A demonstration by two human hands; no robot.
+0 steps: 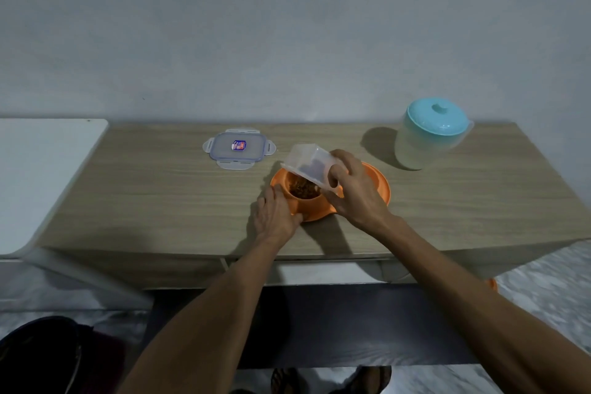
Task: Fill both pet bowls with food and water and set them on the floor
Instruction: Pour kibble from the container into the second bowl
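Observation:
An orange double pet bowl [380,184] sits on the wooden table [160,195]. Its left cup holds brown dry food [303,189]. My right hand [358,192] grips a clear plastic food container [308,165], tipped mouth-down over that cup, with some food still inside. My left hand [275,216] rests against the bowl's left side, thumb on the base. The right cup is mostly hidden behind my right hand. A translucent water jug [425,144] with a teal lid stands at the table's back right.
The container's clear lid [238,147] with a small sticker lies flat behind and left of the bowl. A white surface [41,169] adjoins the table's left end. A wall rises behind. Pale floor shows at the right, and a dark bag [41,358] at bottom left.

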